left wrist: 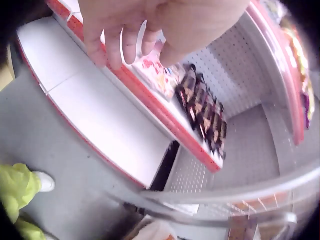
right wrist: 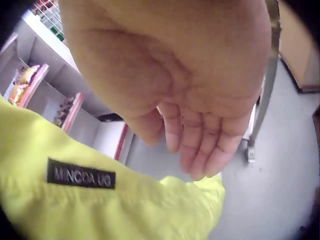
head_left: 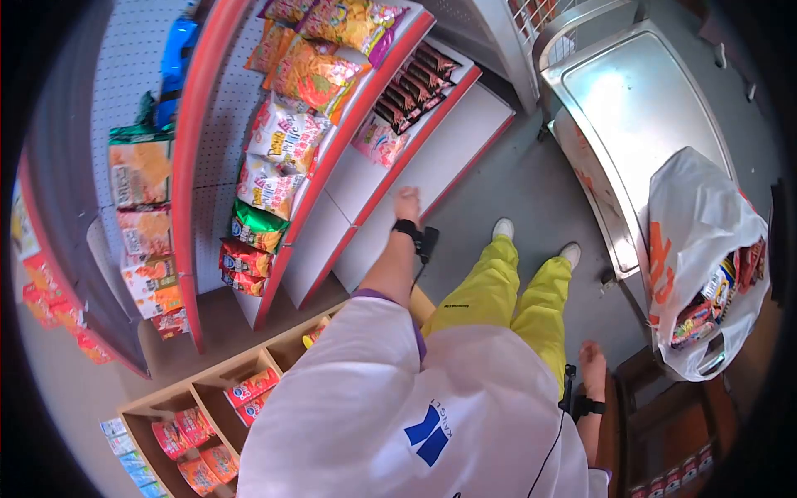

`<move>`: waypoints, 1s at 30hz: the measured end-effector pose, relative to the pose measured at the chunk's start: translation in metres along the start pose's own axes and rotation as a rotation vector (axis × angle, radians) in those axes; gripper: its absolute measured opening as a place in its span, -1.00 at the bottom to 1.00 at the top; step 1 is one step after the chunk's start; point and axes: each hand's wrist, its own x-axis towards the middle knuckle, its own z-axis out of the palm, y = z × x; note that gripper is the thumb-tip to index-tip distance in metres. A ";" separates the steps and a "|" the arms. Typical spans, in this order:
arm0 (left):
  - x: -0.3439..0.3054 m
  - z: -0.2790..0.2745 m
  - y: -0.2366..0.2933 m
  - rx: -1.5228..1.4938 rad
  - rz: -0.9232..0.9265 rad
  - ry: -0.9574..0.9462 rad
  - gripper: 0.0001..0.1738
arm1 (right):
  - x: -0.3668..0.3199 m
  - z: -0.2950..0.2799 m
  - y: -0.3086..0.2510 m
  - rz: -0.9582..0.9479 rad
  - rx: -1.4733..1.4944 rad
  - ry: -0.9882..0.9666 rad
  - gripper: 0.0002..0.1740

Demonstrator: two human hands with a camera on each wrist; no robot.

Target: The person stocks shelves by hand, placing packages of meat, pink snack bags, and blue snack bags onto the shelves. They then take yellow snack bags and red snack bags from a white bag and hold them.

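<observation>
- White shirt (head_left: pixel 349 407): marking begins "KANG".
- Left hand (head_left: pixel 407 203): fingers loose, pointing forward near pink bag (head_left: pixel 383 144).
- Right hand (head_left: pixel 592 365): fingers relaxed.
- Dark packets (head_left: pixel 415 85): long axes parallel.

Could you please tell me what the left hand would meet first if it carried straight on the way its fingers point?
The left hand would probably meet the red shelf edge in front of the pink packet, though depth is unclear and it might pass just clear.
</observation>
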 end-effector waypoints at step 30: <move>0.263 -0.053 0.023 -0.490 -0.250 -0.063 -0.48 | 0.070 0.148 -0.053 0.273 0.401 -0.164 -0.85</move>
